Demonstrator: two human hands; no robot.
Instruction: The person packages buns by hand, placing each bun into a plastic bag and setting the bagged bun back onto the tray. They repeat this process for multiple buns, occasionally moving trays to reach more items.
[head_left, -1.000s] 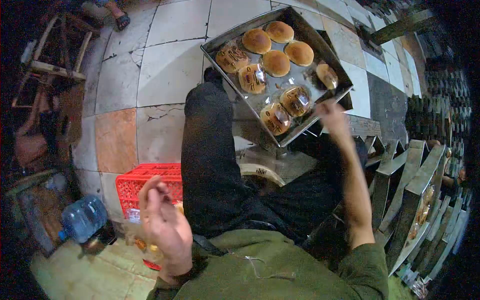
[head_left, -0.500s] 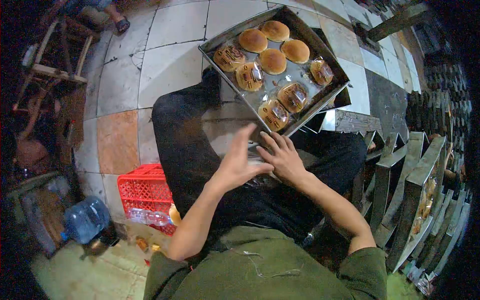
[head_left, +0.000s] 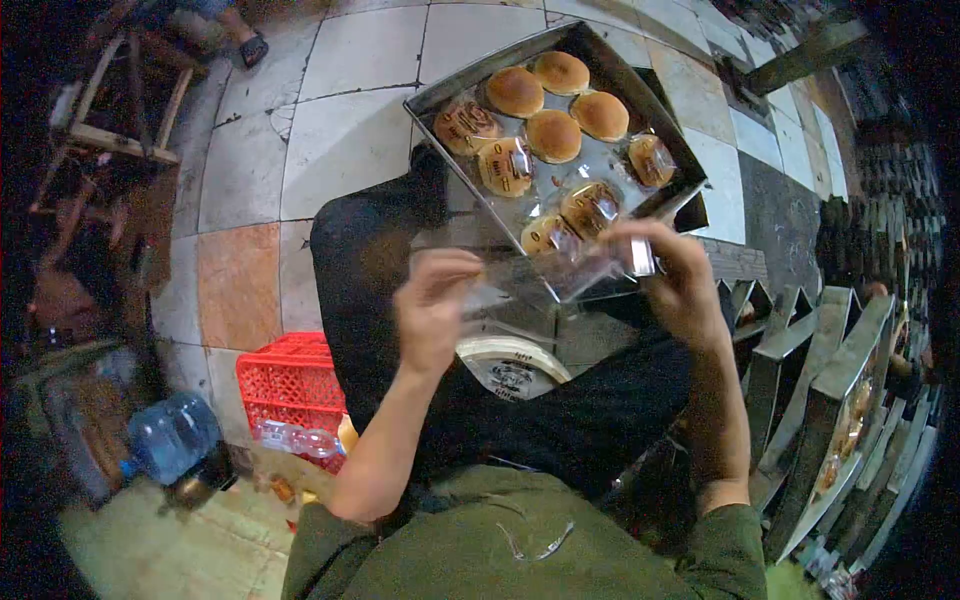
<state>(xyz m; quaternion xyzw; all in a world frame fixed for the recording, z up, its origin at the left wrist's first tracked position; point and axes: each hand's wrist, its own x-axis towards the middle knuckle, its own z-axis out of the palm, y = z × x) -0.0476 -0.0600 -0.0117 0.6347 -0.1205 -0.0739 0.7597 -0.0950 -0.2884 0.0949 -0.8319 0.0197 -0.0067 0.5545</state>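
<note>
A metal tray (head_left: 462, 190) holds several round buns, some bare like the golden bun (head_left: 553, 136) and some in printed clear wrappers like the wrapped bun (head_left: 504, 167). A blurred clear plastic wrapper (head_left: 585, 272) stretches between my two hands at the tray's near corner. My left hand (head_left: 436, 300) has its fingers curled on the wrapper's left end. My right hand (head_left: 672, 275) pinches its right side over the near edge of the tray. Below them, between my legs, lies a round whitish container (head_left: 512, 366) with printed marks.
A red plastic crate (head_left: 290, 385) and a blue water bottle (head_left: 173, 437) are at the left. Stacked metal trays (head_left: 830, 350) stand at the right. A wooden stool (head_left: 120, 145) and a person's foot (head_left: 254, 48) show at the upper left, on the tiled floor.
My hands have moved apart, the right one rising to the right and the left one shifting left. A clear wrapper now spans them, and the round container between my legs is uncovered.
</note>
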